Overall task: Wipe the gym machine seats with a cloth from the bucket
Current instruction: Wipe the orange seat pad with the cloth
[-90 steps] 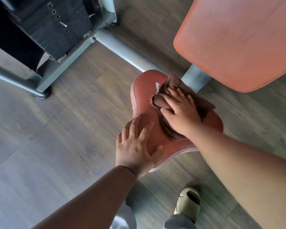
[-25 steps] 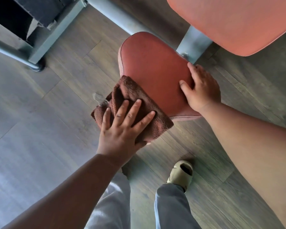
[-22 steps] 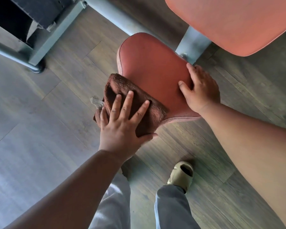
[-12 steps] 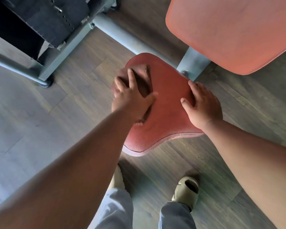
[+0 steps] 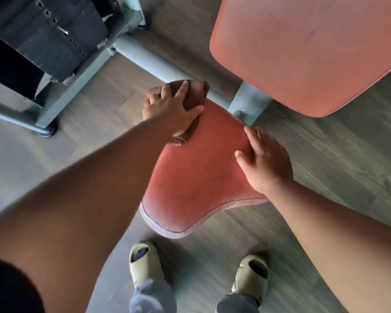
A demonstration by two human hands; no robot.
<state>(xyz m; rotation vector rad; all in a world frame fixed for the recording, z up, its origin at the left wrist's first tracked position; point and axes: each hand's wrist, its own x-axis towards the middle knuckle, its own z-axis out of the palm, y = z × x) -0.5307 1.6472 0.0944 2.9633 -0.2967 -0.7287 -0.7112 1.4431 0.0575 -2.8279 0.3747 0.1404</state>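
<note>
Since the dark brown terry cloth [image 5: 195, 92] is bunched up at the far end of the rounded red vinyl seat pad [image 5: 201, 168], it sits right under the left hand [image 5: 169, 109], which presses down on it with fingers spread flat rather than clutching it, probably so more fabric meets the vinyl on each pass. Over on the seat's other edge, the right hand [image 5: 265, 163] lies open and flat, I'd guess to brace the pad or just for balance. Beyond the right hand there's a bigger red padded backrest [image 5: 303, 53] on a grey metal post [image 5: 250, 102], and past the left hand a grey frame tube [image 5: 151, 62] and a black weight stack [image 5: 52, 39]. Underneath is grey wood-look plank flooring [image 5: 336, 141], with two beige foam sandals [image 5: 145, 265] near the seat's front. No bucket in sight.
</note>
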